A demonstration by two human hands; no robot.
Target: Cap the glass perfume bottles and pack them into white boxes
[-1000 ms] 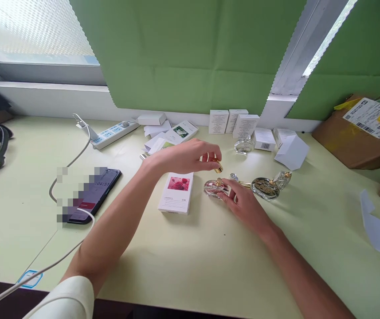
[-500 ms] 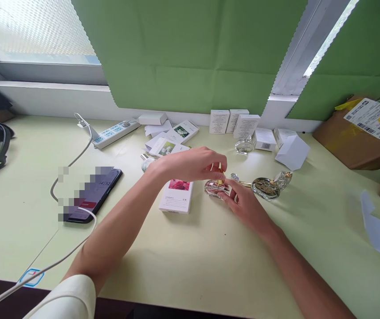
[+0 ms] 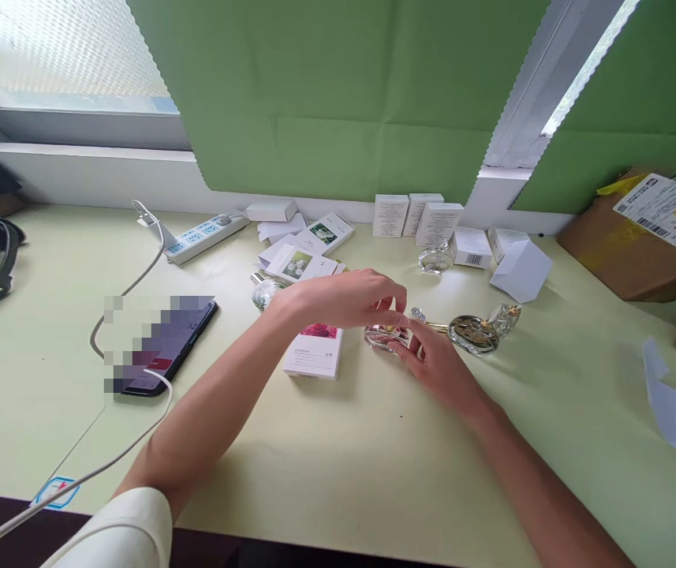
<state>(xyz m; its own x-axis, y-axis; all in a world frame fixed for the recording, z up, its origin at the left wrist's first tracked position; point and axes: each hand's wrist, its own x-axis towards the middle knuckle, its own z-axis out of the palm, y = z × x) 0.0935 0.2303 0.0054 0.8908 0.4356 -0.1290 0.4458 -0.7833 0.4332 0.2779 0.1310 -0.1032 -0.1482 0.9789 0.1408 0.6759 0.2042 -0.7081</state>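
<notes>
Lowering onto the small glass bottle [image 3: 382, 338] — left hand [image 3: 346, 298] has dropped since a second ago, fingertips pinched on its gold cap; right hand [image 3: 438, 364] steadies the bottle beside the rose-print box [image 3: 314, 353].

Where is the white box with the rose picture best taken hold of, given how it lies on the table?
The rose box lies flat beside the small glass bottle, and the left hand hovers over its far end. Probably best to pinch its two long side edges near the end closest to the person, coming from above: that end is bare, and the flat pose offers parallel sides.
</notes>
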